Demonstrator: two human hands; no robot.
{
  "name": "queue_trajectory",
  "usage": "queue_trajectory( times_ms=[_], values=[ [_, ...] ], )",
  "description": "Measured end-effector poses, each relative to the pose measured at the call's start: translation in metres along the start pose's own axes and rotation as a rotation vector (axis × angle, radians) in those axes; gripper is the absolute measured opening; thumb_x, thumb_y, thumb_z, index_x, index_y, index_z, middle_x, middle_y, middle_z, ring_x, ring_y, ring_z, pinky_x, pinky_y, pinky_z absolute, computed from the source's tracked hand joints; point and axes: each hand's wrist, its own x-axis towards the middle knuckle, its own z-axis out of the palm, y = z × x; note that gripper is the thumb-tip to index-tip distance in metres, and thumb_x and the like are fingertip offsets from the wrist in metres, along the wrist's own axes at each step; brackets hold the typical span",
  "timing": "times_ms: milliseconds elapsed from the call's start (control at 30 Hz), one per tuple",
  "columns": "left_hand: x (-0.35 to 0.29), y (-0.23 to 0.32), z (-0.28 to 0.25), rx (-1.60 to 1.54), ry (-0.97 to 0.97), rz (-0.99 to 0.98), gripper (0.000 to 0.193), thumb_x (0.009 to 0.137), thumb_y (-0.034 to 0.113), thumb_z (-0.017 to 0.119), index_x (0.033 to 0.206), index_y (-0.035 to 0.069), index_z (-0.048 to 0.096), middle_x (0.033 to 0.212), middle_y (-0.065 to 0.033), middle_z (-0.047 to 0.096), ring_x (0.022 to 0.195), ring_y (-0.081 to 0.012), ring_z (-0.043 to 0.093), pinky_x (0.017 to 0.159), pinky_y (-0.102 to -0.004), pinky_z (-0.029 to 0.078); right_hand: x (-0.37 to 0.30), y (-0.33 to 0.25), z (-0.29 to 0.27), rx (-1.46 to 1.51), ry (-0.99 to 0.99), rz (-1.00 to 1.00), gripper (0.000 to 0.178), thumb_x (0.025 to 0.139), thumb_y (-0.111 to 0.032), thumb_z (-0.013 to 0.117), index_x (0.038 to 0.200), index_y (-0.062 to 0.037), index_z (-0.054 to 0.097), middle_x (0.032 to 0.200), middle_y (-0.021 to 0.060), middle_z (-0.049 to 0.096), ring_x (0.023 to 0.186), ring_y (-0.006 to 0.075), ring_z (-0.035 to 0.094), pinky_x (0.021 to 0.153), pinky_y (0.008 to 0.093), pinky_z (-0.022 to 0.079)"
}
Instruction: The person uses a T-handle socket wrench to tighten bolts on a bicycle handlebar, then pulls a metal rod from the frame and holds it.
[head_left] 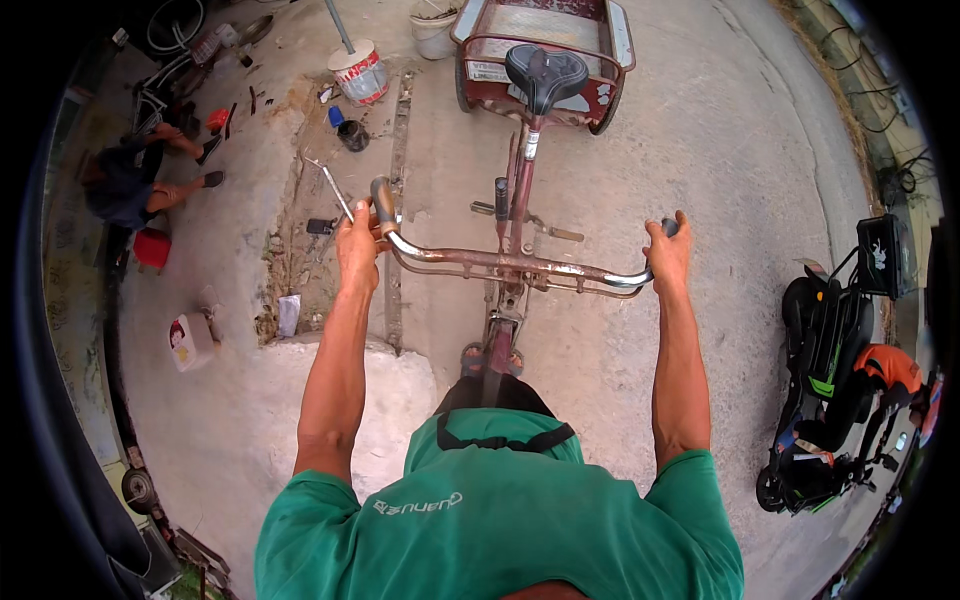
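Observation:
A worn tricycle handlebar [560, 268], rusty with chrome bends, stretches across in front of me. My left hand [358, 250] is closed around a slim silver metal tool [335, 190], whose far end angles up and left. Its fingertips reach the bar just below the brown left grip [382, 203]. At the other end, my right hand [672, 255] is curled around the dark right grip [669, 228]. Beyond the bar are the reddish frame [522, 190], a black saddle [546, 75] and a red cargo bed [545, 50]. The exact kind of tool is unclear.
A seated person [125, 180] is at the left, near a red stool [151, 247]. A paint bucket [358, 72] and dark can [352, 135] stand by a broken strip of ground. On the right, someone in orange [888, 368] is beside a black-green scooter [825, 330].

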Motion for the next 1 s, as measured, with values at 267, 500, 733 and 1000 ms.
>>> queue_trajectory(
  times_ms=[267,500,733,1000],
  values=[
    [0.001,-0.003,0.024,0.051,0.018,0.146,0.043,0.112,0.026,0.048,0.142,-0.002,0.058,0.090,-0.0123,0.069,0.061,-0.0178,0.063,0.058,-0.0338,0.054,-0.010,-0.006,-0.003,0.091,-0.078,0.070,0.085,0.091,-0.007,0.064,0.166,-0.0076,0.023,0.098,0.0125,0.061,0.060,0.0163,0.060,0.054,0.0324,0.050],
    [-0.009,0.011,0.034,0.026,0.026,0.167,0.044,0.111,0.020,0.046,0.149,-0.001,0.053,0.085,-0.0109,0.064,0.052,-0.0169,0.058,0.049,-0.0339,0.051,-0.012,0.001,-0.004,0.046,-0.037,0.052,0.084,0.090,-0.007,0.061,0.166,-0.0063,0.023,0.094,0.0121,0.061,0.058,0.0171,0.057,0.054,0.0354,0.049],
    [-0.007,-0.001,0.028,-0.036,0.016,0.161,0.039,0.111,0.020,0.047,0.144,0.002,0.059,0.083,-0.0070,0.061,0.053,-0.0157,0.057,0.047,-0.0346,0.050,-0.001,0.001,-0.001,0.098,-0.074,0.053,0.084,0.089,-0.005,0.059,0.165,-0.0058,0.024,0.095,0.0121,0.060,0.057,0.0172,0.056,0.053,0.0351,0.048],
    [-0.002,-0.001,0.029,-0.010,0.026,0.174,0.039,0.112,0.020,0.046,0.143,0.001,0.060,0.083,-0.0066,0.061,0.056,-0.0154,0.057,0.049,-0.0345,0.049,-0.007,-0.001,0.001,0.120,-0.066,0.041,0.084,0.088,-0.003,0.059,0.165,-0.0050,0.024,0.095,0.0127,0.060,0.057,0.0174,0.055,0.052,0.0352,0.047]
  ],
)
